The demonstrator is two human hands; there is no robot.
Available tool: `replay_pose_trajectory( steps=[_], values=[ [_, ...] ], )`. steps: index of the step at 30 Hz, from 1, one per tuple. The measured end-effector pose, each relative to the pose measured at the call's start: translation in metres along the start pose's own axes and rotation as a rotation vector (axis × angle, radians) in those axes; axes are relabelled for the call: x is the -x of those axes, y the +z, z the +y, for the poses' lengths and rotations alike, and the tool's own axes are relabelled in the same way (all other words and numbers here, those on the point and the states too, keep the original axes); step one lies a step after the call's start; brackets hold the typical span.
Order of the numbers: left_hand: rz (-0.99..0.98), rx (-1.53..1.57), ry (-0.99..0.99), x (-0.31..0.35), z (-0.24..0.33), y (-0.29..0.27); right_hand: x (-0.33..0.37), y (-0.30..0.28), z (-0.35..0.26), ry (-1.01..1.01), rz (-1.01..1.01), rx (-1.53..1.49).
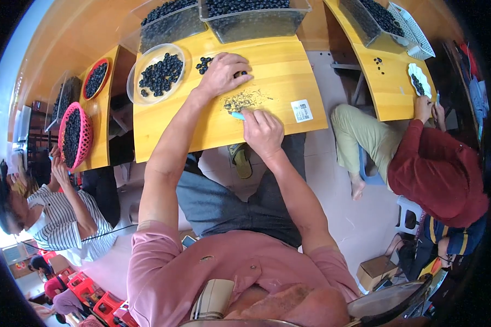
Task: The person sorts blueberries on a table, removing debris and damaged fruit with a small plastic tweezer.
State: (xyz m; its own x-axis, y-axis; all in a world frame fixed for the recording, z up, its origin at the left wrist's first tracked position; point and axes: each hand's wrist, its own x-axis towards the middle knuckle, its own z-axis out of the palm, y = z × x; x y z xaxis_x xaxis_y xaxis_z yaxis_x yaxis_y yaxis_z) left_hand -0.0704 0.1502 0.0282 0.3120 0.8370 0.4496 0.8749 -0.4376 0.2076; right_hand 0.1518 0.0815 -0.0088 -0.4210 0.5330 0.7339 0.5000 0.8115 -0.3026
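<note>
My left hand (222,75) reaches over the yellow table (193,128) with its fingers curled. Between thumb and forefinger shows a small dark round piece (241,73), like a nut or berry. A little pile of the same dark pieces (203,65) lies just left of that hand. Nearer to me, my right hand (263,131) is closed on a slim light-blue tool (237,115); its working end is too small to make out. The tool lies beside brown crumbs and shavings (245,100) scattered on the wood.
A round clear bowl (131,84) of dark pieces stands at the left. Clear bins (256,26) of them line the far edge. A white label (301,110) lies near the right corner. Co-workers sit left and right at other tables, one beside a pink basket (85,136).
</note>
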Motion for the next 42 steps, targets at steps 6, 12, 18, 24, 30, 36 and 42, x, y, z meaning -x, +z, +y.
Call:
replay_pose_trajectory(
  steps=[6,12,18,24,30,36,42],
  values=[
    [-0.005,0.002,-0.091,0.007,0.006,-0.002,0.003,0.000,0.002,-0.001,-0.009,0.021],
    [0.197,-0.159,-0.432,0.020,-0.020,0.000,0.000,-0.003,0.000,-0.005,-0.031,0.026],
    [0.128,0.025,-0.507,0.039,-0.014,-0.001,0.002,-0.002,0.002,0.006,0.003,0.015],
    [0.359,-0.024,-0.389,0.060,0.008,-0.007,0.002,-0.003,0.000,0.000,-0.016,0.012],
    [0.342,0.071,-0.423,0.094,0.035,-0.015,0.004,0.001,0.002,0.022,-0.046,0.001],
    [0.201,-0.060,-0.391,0.090,0.041,-0.016,0.001,-0.002,0.001,-0.012,-0.041,0.043],
    [0.158,-0.063,-0.475,0.093,0.048,-0.014,0.004,0.001,0.000,-0.018,-0.030,0.042]
  ],
)
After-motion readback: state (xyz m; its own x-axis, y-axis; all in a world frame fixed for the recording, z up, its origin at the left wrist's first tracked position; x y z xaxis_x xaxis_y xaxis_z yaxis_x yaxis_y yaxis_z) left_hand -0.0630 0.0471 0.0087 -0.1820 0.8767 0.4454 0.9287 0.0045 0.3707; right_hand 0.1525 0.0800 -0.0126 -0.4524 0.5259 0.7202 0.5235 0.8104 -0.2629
